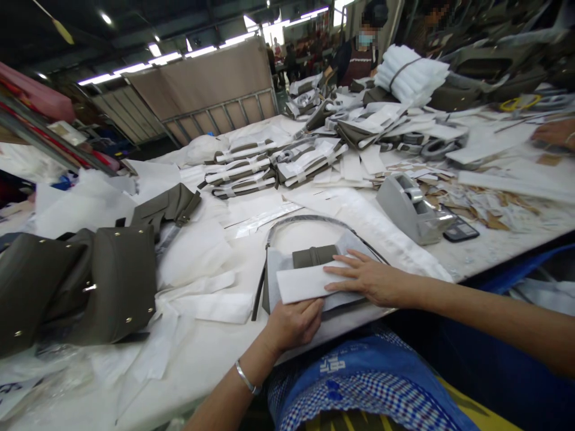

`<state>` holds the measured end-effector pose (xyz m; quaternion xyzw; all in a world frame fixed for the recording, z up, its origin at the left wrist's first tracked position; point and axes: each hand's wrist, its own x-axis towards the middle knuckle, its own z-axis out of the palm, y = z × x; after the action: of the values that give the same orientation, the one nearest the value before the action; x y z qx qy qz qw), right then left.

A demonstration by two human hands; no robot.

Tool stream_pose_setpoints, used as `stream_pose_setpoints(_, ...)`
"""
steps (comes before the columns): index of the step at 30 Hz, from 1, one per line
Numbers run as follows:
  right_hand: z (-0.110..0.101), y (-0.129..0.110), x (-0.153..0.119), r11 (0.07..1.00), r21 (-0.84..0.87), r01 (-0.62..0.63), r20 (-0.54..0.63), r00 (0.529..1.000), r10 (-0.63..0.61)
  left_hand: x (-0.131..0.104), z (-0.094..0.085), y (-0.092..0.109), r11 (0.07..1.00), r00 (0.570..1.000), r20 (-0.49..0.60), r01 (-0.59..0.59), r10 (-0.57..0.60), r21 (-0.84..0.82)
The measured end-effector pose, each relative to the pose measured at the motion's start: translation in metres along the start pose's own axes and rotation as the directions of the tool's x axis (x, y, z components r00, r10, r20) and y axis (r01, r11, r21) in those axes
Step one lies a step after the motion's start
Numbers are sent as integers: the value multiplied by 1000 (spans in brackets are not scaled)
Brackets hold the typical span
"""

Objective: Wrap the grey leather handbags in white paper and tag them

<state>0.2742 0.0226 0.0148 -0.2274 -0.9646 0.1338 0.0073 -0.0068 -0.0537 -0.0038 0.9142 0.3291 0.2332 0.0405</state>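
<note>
A dark olive handbag (314,255) lies in front of me, its strap looped away over the table. Pale wrapping sheet covers much of its body, leaving part of a flap bare. Across it rests a white foam strip (300,284). My right hand (371,280) is open, with fingers spread flat over the strip's right end. At the near edge of the strip, my left hand (294,323) is closed with curled fingers and grips that edge; its fingertips are partly hidden.
Unwrapped olive bags (121,275) lie at left beside loose white sheets (220,305). Wrapped bags (245,167) are stacked behind. A grey tape dispenser (404,206) and black phone-like device (460,227) stand right, near paper scraps (489,206). A masked person (359,60) is across the table; another person's hand (554,131) shows far right.
</note>
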Motion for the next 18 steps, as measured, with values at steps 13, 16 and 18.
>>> stream_pose_setpoints(13,11,1,-2,999,35,-3,-119,993,7,32,8,10,971,968,76,237,-239,28)
stream_pose_setpoints(16,21,0,-7,998,62,7,-328,944,14,22,19,5,970,960,148,227,-237,83)
stream_pose_setpoints(18,28,-3,-14,998,62,10,-481,876,21,21,18,7,967,953,178,228,-246,117)
